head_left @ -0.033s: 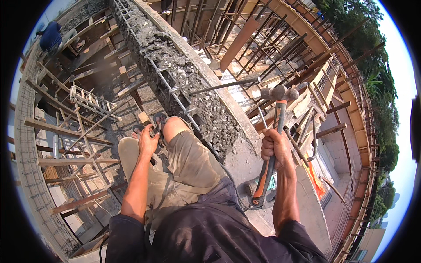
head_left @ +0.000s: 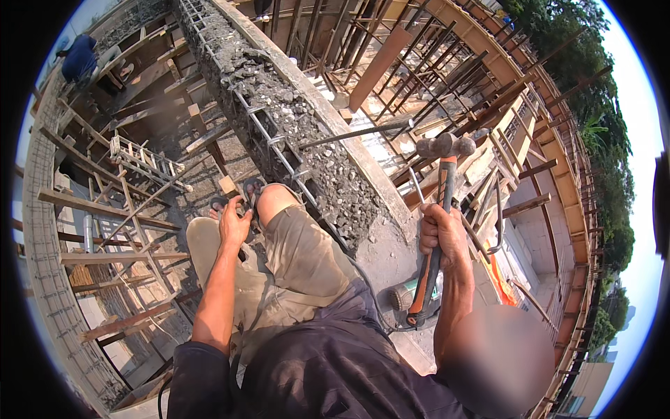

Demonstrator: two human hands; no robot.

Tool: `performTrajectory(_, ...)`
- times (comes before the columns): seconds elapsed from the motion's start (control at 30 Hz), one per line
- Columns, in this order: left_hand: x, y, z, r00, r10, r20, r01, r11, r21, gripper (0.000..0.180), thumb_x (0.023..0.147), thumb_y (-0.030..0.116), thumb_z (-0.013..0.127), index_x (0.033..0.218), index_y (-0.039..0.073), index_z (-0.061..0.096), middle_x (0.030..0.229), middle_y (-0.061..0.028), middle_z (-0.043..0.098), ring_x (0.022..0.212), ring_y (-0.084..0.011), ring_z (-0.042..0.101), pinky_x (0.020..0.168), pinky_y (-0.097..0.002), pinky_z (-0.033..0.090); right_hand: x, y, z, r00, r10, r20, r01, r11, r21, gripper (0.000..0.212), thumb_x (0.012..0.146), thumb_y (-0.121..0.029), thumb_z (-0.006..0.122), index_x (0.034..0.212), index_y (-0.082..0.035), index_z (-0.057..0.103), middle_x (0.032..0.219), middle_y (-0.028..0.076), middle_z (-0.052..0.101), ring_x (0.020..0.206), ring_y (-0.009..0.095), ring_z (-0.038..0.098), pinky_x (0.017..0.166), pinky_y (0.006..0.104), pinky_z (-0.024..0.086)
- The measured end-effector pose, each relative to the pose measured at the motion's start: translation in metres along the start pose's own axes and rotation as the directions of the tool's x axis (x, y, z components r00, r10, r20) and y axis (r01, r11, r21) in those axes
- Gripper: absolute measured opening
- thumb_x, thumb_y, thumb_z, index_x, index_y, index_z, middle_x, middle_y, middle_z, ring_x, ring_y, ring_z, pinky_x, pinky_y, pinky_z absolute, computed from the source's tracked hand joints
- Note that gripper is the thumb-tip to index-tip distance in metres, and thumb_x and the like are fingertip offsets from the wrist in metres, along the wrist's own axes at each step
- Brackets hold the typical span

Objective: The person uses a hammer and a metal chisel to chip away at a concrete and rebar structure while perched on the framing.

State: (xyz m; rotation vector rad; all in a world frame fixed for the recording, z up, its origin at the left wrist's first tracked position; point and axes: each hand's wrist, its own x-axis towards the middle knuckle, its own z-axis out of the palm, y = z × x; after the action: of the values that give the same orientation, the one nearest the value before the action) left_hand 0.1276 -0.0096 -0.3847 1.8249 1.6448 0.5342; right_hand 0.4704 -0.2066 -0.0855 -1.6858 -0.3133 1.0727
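Note:
My right hand [head_left: 441,234] is closed around the black and orange handle of a hammer [head_left: 423,286], held upright with its steel head [head_left: 447,146] at the top. Its handle end passes in front of a green power tool [head_left: 405,297] lying on the concrete. My left hand [head_left: 235,222] is over my lap by my bent knee, fingers curled together. A dark bit shows at its fingers, too small to name. Before me runs a broken concrete beam [head_left: 300,126] with rubble and exposed rebar [head_left: 262,122] along its left side.
A steel bar [head_left: 357,135] juts across the beam. Steel props [head_left: 433,70] and loose boards [head_left: 481,164] stand beyond to the right. On the left, lower down, are timber braces [head_left: 105,209] and a wooden ladder-like frame [head_left: 146,160]. Another person [head_left: 80,59] is at the far left.
The hammer and my right hand have shifted very slightly, the handle end moving a little right and up. A blurred round patch now covers part of my right upper arm.

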Motion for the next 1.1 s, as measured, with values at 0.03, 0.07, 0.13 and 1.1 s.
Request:
performTrajectory(0.03, -0.001, -0.001, -0.005, 1.0, 0.004, 0.01, -0.005, 0.999, 0.036, 0.053, 0.082, 0.018, 0.076, 0.131, 0.01, 0.057, 0.122, -0.015, 0.064, 0.115, -0.035, 0.06, 0.097, -0.0452, 0.048, -0.011, -0.005, 0.001, 0.997, -0.047, -0.065, 0.046, 0.999, -0.009, 0.037, 0.092, -0.019, 0.06, 0.066, -0.018, 0.034, 0.051, -0.008, 0.03, 0.037, 0.005, 0.028, 0.035, 0.0259, 0.024)
performTrajectory(0.07, 0.002, 0.0, -0.008, 1.0, 0.01, 0.016, -0.011, 0.998, 0.064, 0.052, 0.082, 0.018, 0.076, 0.131, 0.01, 0.058, 0.122, -0.0148, 0.064, 0.115, -0.0349, 0.06, 0.097, -0.0451, 0.048, -0.022, -0.018, -0.006, 0.993, -0.091, -0.076, 0.093, 0.996, 0.015, 0.036, 0.092, -0.019, 0.061, 0.066, -0.017, 0.035, 0.052, -0.007, 0.031, 0.037, 0.005, 0.029, 0.034, 0.0257, 0.024)
performTrajectory(0.13, 0.003, -0.014, -0.01, 1.0, -0.001, 0.014, 0.001, 0.999, 0.038, 0.053, 0.082, 0.019, 0.075, 0.131, 0.01, 0.058, 0.122, -0.0149, 0.065, 0.115, -0.0346, 0.061, 0.097, -0.0448, 0.048, -0.067, -0.083, -0.009, 0.849, -0.461, -0.26, 0.478, 0.879, 0.002, 0.033, 0.095, -0.021, 0.061, 0.07, -0.014, 0.04, 0.052, -0.006, 0.03, 0.035, 0.004, 0.029, 0.03, 0.0238, 0.025)
performTrajectory(1.1, -0.005, -0.004, -0.005, 0.996, -0.039, 0.076, 0.042, 0.998, -0.04, 0.051, 0.084, 0.02, 0.074, 0.132, 0.01, 0.059, 0.123, -0.014, 0.066, 0.101, -0.0302, 0.069, 0.087, -0.0439, 0.054, -0.067, -0.176, -0.054, 0.241, -0.914, -0.326, 0.935, 0.129, 0.329, 0.039, 0.098, -0.017, 0.044, 0.062, -0.019, 0.03, 0.053, -0.004, 0.029, 0.044, 0.01, 0.032, 0.054, 0.0293, 0.036)
